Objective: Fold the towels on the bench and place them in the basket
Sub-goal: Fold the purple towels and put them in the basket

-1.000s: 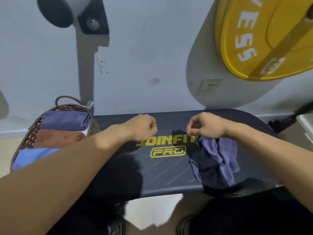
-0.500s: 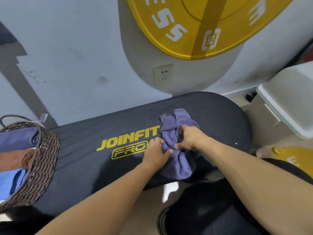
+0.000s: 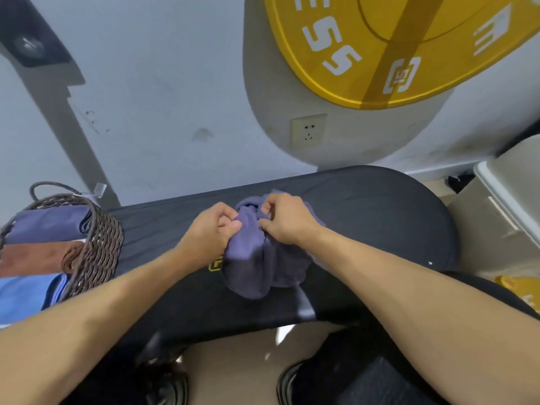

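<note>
Both hands are bunched into a crumpled purple-grey cloth towel that lies in a heap on the black padded tabletop; the left hand has its fingers curled tight round a gathered fold on the towel's left side, thumb pressed against the cloth, while the right hand pinches the upper edge of the same towel between curled fingers and thumb — the two hands sit just beside each other with a ridge of cloth between them. The towel's lower part sags toward the near edge of the tabletop and covers most of a yellow printed logo, of which only a corner shows. At the left end of the tabletop stands a dark brown woven wicker basket with a looped handle; inside it, folded towels lie side by side: a purple one at the far end, a rust-brown one in the middle, a bright blue one nearest. On the pale wall behind hangs a big yellow weight plate with white lettering, and a cream wall socket sits below it; a pale grey lidded bin stands to the right of the tabletop.
</note>
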`<state>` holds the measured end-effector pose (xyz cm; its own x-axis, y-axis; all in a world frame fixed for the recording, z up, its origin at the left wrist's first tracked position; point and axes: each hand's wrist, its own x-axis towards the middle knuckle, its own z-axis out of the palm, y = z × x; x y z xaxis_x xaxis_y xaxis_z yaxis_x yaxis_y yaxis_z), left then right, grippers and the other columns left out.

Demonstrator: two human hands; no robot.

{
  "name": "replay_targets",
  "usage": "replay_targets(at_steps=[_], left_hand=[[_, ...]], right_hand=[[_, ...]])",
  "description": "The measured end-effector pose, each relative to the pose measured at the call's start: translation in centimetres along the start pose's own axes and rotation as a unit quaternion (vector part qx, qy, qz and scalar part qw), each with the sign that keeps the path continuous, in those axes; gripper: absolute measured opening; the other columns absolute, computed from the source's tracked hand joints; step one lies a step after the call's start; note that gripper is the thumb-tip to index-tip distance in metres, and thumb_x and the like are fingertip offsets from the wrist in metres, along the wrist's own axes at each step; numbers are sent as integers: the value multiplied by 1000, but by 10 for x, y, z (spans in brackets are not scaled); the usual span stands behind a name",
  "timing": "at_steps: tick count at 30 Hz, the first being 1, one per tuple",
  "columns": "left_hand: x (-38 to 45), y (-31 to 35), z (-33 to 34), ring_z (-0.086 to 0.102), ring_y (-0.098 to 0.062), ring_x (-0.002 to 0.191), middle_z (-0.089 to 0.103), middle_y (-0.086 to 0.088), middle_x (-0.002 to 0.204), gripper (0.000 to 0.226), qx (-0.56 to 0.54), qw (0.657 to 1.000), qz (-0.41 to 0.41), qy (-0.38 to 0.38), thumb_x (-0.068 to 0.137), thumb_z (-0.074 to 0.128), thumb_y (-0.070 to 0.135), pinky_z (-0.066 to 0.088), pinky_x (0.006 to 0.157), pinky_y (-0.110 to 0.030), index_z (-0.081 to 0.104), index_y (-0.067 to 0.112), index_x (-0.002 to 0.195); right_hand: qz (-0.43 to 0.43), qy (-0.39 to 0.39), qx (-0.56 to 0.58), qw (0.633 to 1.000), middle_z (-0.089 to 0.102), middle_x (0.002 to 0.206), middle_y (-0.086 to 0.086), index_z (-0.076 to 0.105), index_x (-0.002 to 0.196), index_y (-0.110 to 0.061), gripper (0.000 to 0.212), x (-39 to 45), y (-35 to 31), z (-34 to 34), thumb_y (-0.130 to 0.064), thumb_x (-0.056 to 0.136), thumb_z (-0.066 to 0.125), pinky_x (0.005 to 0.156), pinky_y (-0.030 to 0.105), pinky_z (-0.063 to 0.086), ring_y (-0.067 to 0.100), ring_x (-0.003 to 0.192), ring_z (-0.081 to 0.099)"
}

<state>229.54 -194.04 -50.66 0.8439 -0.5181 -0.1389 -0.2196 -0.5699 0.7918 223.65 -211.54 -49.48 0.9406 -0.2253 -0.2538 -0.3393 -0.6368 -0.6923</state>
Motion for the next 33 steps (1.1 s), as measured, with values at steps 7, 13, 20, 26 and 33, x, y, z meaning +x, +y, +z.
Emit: replay_targets(at_steps=[7,13,20,26,33], left_hand=[[-16,-51,-111,61,-10,52,66,5,59,9,177,979,-74,-67,90,66,15,48,60,-25,60,16,83],[-23,-69,-83,62,-21,92,67,2,97,23,238,965,-40,-99,90,64,37,49,82,-32,60,19,102],[-37,-81,-62,55,-2,75,63,15,84,10,199,950,82,-226,86,70,29,44,71,-29,62,27,92],[-21,-77,-95,58,-3,61,62,14,63,15,176,972,63,-140,85,71,37,43,57,-22,65,28,75],[-15,-88,-114,60,0,64,66,15,71,12,99,995,-4,-30,83,70,32,48,64,-25,65,25,75]], right_hand=[[-76,-30,14,997,63,74,-2,57,78,-18,14,4,-53,36,-23,84,68,57,24,37,14,66,52],[-124,-120,-60,983,65,79,-3,65,92,-10,7,-16,-32,78,-13,87,63,68,26,40,15,73,52],[-132,-192,6,972,67,77,-6,68,99,-11,11,-13,-40,86,-16,93,61,58,14,41,6,60,53],[-84,-196,-198,957,73,96,2,70,96,-15,20,25,-23,36,-32,85,68,77,27,48,21,92,65],[157,-127,-304,931,41,135,18,45,140,-22,66,48,38,8,-37,82,73,98,41,44,41,121,47]])
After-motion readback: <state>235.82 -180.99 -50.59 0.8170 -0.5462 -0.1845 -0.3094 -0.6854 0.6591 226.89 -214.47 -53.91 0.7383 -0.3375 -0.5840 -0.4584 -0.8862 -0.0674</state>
